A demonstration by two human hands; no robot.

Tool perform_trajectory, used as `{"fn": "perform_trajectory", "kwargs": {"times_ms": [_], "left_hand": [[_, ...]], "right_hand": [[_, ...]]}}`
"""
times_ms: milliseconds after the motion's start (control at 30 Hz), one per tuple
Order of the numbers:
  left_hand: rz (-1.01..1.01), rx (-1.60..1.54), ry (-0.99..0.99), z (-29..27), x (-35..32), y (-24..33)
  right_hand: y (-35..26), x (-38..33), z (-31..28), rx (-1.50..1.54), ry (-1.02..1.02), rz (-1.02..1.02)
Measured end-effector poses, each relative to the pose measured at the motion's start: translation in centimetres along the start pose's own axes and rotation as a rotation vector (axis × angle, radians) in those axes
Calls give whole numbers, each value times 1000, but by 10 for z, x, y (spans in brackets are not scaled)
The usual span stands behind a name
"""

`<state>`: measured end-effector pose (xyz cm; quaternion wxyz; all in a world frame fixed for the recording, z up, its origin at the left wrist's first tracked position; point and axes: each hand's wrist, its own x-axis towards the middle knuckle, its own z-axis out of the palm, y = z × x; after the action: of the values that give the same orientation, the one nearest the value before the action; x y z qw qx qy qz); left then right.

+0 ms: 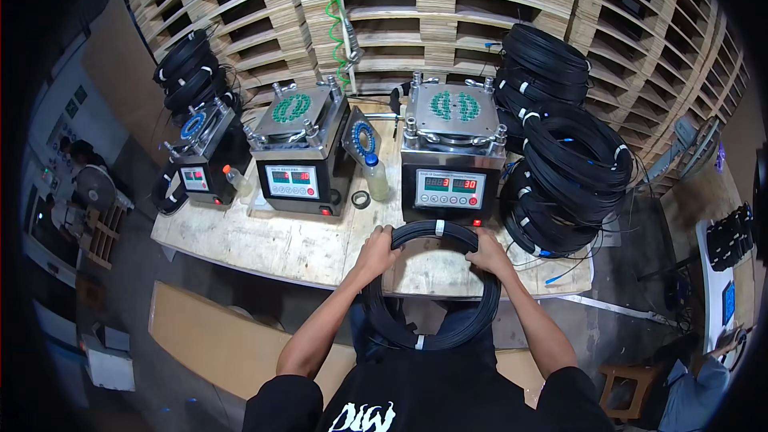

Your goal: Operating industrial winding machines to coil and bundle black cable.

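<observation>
A coil of black cable (374, 314), bound with white ties, hangs between my hands at the front edge of the wooden table. My left hand (379, 251) grips its upper left side and my right hand (487, 254) its upper right side, fingers closed round the bundle. The coil's far part rests over the tabletop, and its near part hangs above my lap. Just beyond it stands a black polishing machine (450, 155) with a lit red display and a square metal plate on top, holding a ring of green pieces.
Two similar machines (298, 152) (200, 154) stand to the left. Between them are a bottle with a blue cap (375, 178), a bottle with an orange cap (234, 179) and a tape roll (361, 200). Stacked black cable coils (578, 158) crowd the right. Wooden pallets (438, 0) rise behind.
</observation>
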<state>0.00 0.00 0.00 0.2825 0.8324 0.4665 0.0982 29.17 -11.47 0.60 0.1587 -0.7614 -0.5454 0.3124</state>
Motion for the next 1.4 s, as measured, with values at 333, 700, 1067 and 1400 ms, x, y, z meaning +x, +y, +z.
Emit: {"fn": "perform_trajectory", "kwargs": {"times_ms": [333, 700, 1067, 1400], "left_hand": [[-120, -353, -73, -75, -48, -16], [-135, -397, 424, -255, -137, -18], [126, -306, 589, -445, -117, -55], [335, -466, 328, -448, -5, -147]], "right_hand": [[-64, 6, -7, 229, 20, -340], [-286, 8, -70, 241, -332, -759], [-448, 98, -106, 496, -850, -869], [-464, 120, -83, 407, -200, -758]]}}
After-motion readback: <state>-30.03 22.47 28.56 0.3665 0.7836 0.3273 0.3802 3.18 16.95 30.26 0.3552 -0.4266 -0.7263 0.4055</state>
